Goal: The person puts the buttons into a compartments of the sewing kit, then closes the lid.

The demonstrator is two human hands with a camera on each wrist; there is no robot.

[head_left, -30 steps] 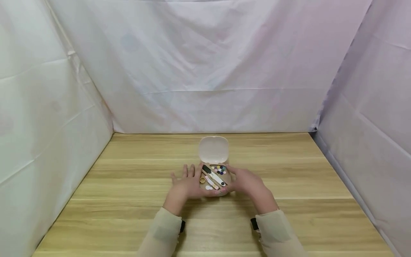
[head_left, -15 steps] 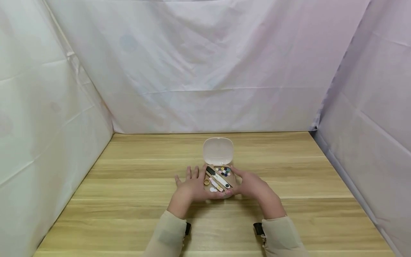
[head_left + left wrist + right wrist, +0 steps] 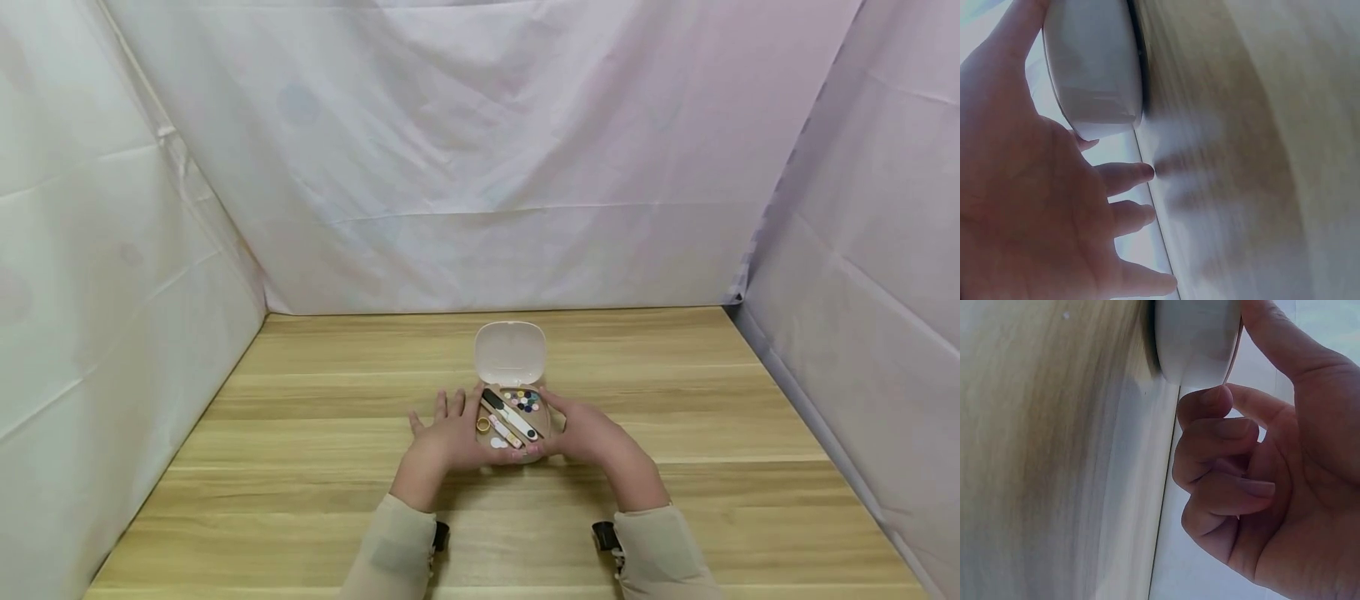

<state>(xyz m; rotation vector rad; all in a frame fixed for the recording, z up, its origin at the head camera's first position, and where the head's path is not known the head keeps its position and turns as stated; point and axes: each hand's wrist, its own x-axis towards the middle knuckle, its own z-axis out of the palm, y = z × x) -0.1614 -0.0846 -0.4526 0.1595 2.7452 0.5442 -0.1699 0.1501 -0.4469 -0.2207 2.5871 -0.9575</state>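
Note:
An open sewing kit case (image 3: 543,422) lies on the table with its pale lid (image 3: 510,353) tipped back. Inside are black-and-white thread snips (image 3: 510,414), a gold thimble-like ring (image 3: 482,425), a pink-and-yellow strip (image 3: 505,432) and several coloured buttons (image 3: 527,400). My left hand (image 3: 446,440) holds the case's left side between thumb and index finger, the other fingers spread out. On the opposite side my right hand (image 3: 596,433) grips it, thumb at the front rim. The right wrist view shows its other fingers (image 3: 1216,440) curled beneath the palm, beside the case wall (image 3: 1197,337).
The wooden table (image 3: 300,533) stretches out around both hands. White cloth (image 3: 480,158) hangs behind it and along both sides. Dark straps (image 3: 604,536) show at the wrists.
Both hands have shifted the sewing kit case slightly to the right since a second ago. Over the last half second, hands and case stay nearly still.

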